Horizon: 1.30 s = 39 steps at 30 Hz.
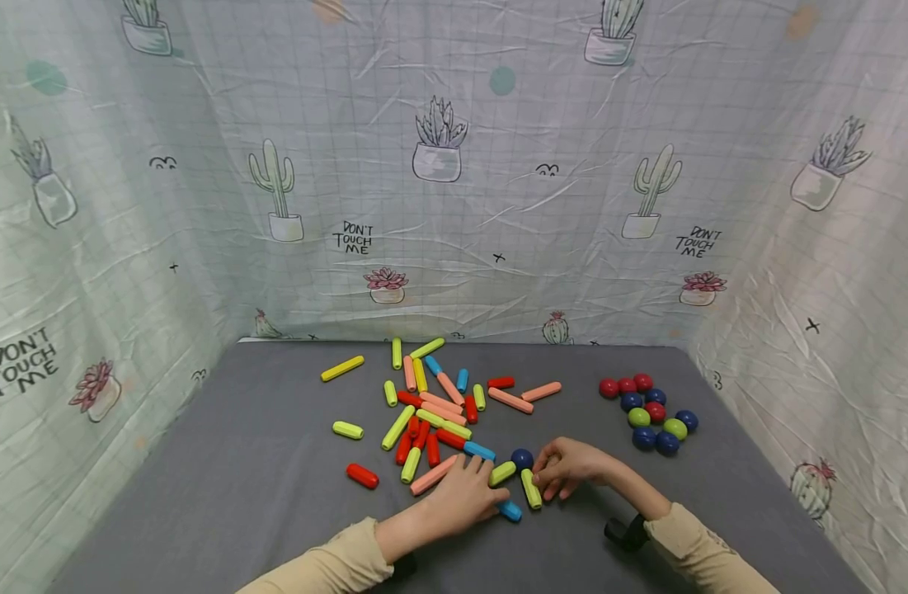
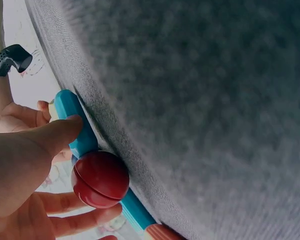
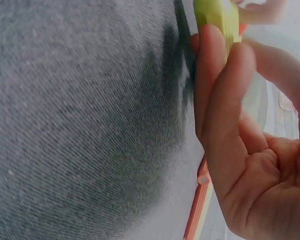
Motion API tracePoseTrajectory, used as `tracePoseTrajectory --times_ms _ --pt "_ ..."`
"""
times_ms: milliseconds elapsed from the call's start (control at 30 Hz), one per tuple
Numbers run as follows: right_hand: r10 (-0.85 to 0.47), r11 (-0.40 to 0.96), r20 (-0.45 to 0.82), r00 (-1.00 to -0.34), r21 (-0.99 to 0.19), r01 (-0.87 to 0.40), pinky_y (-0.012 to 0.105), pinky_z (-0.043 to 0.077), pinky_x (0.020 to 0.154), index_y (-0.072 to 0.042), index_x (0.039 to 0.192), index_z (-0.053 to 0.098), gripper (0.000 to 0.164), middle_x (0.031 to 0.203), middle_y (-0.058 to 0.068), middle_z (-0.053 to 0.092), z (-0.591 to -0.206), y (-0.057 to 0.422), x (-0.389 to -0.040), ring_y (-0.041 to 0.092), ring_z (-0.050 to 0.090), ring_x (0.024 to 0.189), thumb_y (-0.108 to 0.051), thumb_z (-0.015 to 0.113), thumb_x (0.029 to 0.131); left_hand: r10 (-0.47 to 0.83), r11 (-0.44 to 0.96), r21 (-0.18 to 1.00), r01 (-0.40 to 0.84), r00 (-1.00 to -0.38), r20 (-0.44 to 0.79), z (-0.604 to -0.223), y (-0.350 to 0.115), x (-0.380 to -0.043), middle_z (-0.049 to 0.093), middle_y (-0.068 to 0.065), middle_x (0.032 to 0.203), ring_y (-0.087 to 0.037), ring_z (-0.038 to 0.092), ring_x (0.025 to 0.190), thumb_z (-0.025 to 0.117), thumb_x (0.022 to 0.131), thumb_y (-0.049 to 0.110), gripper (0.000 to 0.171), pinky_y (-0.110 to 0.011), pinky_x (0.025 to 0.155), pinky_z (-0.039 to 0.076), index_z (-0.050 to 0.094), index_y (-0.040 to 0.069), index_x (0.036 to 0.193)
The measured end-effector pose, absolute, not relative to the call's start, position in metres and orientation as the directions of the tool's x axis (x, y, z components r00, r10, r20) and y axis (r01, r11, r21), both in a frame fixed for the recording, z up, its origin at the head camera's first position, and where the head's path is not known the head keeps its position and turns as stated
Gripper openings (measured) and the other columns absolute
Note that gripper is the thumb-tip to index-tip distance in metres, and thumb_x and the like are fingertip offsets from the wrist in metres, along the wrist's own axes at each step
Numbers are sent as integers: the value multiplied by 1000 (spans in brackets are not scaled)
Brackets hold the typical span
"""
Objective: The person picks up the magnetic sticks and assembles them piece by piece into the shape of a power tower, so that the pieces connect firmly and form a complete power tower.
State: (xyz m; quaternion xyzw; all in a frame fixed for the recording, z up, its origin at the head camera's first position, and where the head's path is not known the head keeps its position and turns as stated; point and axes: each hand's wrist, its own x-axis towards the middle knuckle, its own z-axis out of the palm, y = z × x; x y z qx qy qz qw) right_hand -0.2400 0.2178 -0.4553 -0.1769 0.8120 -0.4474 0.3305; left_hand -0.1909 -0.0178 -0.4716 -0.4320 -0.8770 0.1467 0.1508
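My left hand [image 1: 463, 495] holds a short blue stick [image 2: 76, 117], its thumb laid across the side. A glossy red ball [image 2: 100, 179] with a seam sits at that stick's lower end in the left wrist view, between thumb and fingers; in the head view the hand hides it. My right hand [image 1: 572, 466] pinches a yellow-green stick [image 1: 531, 488] at its side with the fingertips. A dark blue ball [image 1: 522, 459] lies at this stick's far end, and another yellow-green stick [image 1: 501, 473] runs from the ball towards the left hand.
Beyond the left hand lies a loose spread of red, salmon, blue and yellow-green sticks [image 1: 440, 406]. Several red, blue and green balls [image 1: 654, 412] are grouped at the right. A patterned cloth [image 1: 454, 223] hangs round the grey table [image 1: 261, 495].
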Motion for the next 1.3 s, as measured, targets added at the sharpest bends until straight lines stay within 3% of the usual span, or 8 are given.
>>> tracePoseTrajectory --times_ms 133,267,333,400,567,733,967,1300 --pt "-563 557 -420 -712 -829 50 23 50 52 3 107 53 31 84 12 68 -450 224 -248 14 66 66 -19 57 86 805 581 -371 724 -579 130 -472 -20 -192 56 -1 104 -16 52 90 50 86 47 23 -29 70 42 56 44 108" --pt "-472 649 -261 -842 -749 -132 27 49 54 4 104 52 28 85 14 67 -440 240 -266 20 64 68 -15 59 85 812 574 -366 732 -565 145 -472 -21 -191 56 -1 106 -16 52 89 51 85 46 23 -29 69 43 56 44 107" --pt "-397 741 -109 -911 -625 -248 30 48 55 5 100 55 24 83 14 65 -437 252 -279 21 62 67 -11 60 83 815 573 -362 736 -558 155 -472 -21 -191 56 -1 105 -16 52 88 51 85 46 22 -28 69 43 57 44 106" --pt "-339 825 40 -940 -467 -318 32 48 57 4 97 58 20 82 14 64 -436 265 -291 22 60 69 -7 61 81 818 569 -357 741 -551 162 -473 -21 -191 56 -1 104 -16 52 87 52 84 45 22 -28 68 43 57 43 105" --pt "-311 924 259 -915 -144 -355 39 47 56 2 95 60 18 86 17 60 -442 293 -316 30 56 77 -4 61 78 825 562 -334 756 -542 162 -474 -22 -192 56 -2 104 -16 53 87 53 84 44 20 -28 68 44 58 41 104" --pt "-333 941 313 -889 55 -334 49 43 62 -2 101 60 22 98 22 56 -450 306 -328 40 47 89 -7 62 79 827 560 -345 754 -534 176 -474 -23 -193 56 -1 102 -15 51 84 53 84 45 18 -25 64 41 58 41 101" --pt "-342 939 240 -908 110 -325 55 36 70 -7 102 63 22 97 20 59 -460 311 -332 39 46 93 -9 62 80 832 552 -369 748 -522 187 -474 -23 -193 55 0 98 -13 49 80 52 84 44 17 -23 61 38 57 41 100" --pt "-385 921 293 -875 68 -383 50 36 67 -6 104 60 34 94 19 57 -463 298 -320 38 47 89 -15 71 73 830 555 -368 746 -526 185 -476 -23 -192 55 -1 102 -14 50 81 52 84 44 25 -23 60 37 55 45 109"
